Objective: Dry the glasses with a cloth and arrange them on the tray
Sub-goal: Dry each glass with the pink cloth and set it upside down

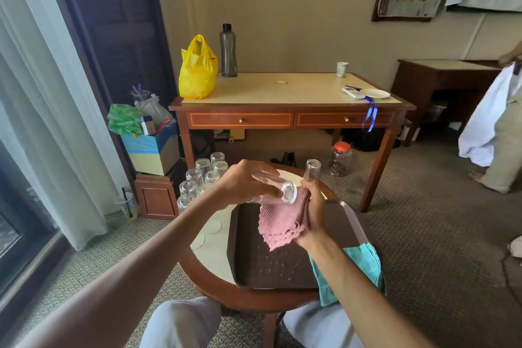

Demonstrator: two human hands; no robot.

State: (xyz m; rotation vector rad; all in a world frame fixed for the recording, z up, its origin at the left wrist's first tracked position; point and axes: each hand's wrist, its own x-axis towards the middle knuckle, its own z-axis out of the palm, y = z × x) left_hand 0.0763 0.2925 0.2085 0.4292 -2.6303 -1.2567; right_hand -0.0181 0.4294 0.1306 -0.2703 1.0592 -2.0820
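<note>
Left hand (245, 183), just right of a bunch of upturned glasses (197, 181) on the table (214, 263), curls round one glass (282, 193) held sideways. Right hand (313, 215) clutches the pink cloth (282, 220) against its end, above the tray (254, 263). Tray shows only water drops. Lone upturned glass (312, 171) behind; can't tell if it's on the tray. Looks early, most glasses left.
</note>
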